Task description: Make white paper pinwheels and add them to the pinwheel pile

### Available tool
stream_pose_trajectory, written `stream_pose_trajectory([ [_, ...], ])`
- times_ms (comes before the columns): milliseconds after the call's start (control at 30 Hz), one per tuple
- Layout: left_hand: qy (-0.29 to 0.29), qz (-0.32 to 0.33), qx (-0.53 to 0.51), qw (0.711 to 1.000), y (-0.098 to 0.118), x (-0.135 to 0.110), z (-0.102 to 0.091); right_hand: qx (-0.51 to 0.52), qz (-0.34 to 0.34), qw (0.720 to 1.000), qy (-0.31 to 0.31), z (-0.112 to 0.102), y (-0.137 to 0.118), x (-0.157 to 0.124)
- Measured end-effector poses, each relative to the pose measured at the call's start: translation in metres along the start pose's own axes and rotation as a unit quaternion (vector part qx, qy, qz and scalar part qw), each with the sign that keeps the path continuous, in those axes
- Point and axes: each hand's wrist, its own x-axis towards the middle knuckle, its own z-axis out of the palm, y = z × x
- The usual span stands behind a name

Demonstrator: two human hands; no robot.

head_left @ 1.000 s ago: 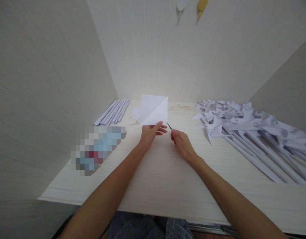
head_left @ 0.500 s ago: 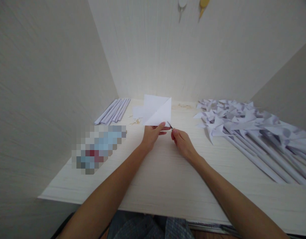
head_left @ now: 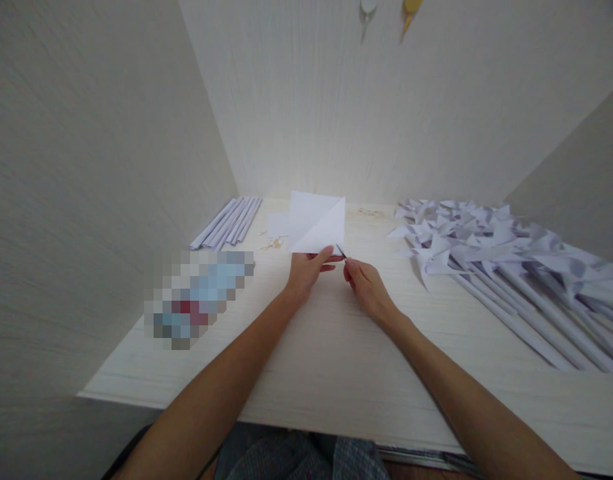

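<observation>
A white square sheet of paper (head_left: 314, 223) with a diagonal crease is held up above the table. My left hand (head_left: 309, 270) grips its lower edge, thumb in front and fingers behind. At the sheet's lower right corner, my right hand (head_left: 362, 280) is closed around a small pair of scissors (head_left: 341, 252). Only the thin dark pointed blades show clearly, and they overlap the paper's corner; the handles are hidden in the fingers. Whether the blades are apart is too small to tell.
Rolled paper sticks (head_left: 229, 223) lie at the back left. Behind the sheet are a paper piece (head_left: 277, 225) and tan scraps (head_left: 273, 244). A pixelated object (head_left: 206, 293) lies left. Many paper pinwheels (head_left: 451, 233) with sticks (head_left: 531, 313) are piled right. Two hooks (head_left: 411, 8) hang on the wall.
</observation>
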Motion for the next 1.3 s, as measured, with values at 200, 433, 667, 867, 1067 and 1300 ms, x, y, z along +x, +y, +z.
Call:
stream_pose_trajectory([
  [200, 0.000, -0.001, 0.000, 1.000, 0.0005, -0.0008, -0.0002, -0.007, 0.002, 1.000, 0.001, -0.0003, -0.0006, -0.0003],
  [433, -0.002, 0.001, -0.004, 1.000, 0.0002, -0.0014, -0.0004, -0.008, -0.001, 1.000, 0.001, 0.0006, 0.0005, 0.0004],
  [667, -0.005, 0.003, -0.001, 1.000, -0.0018, 0.0005, -0.0014, -0.010, 0.002, 1.000, 0.002, -0.0007, -0.0020, -0.0009],
  [867, -0.001, 0.002, -0.004, 1.000, -0.0015, 0.0005, -0.0011, -0.011, 0.004, 1.000, 0.001, -0.0006, -0.0021, -0.0004],
  [1067, -0.007, 0.002, -0.013, 1.000, -0.0011, 0.0001, -0.0014, -0.011, 0.001, 1.000, 0.000, -0.0002, -0.0015, 0.0004],
  [1300, -0.003, -0.002, -0.013, 1.000, -0.0010, -0.0002, -0.0012, -0.013, -0.001, 1.000, -0.001, 0.0002, -0.0006, -0.0004],
])
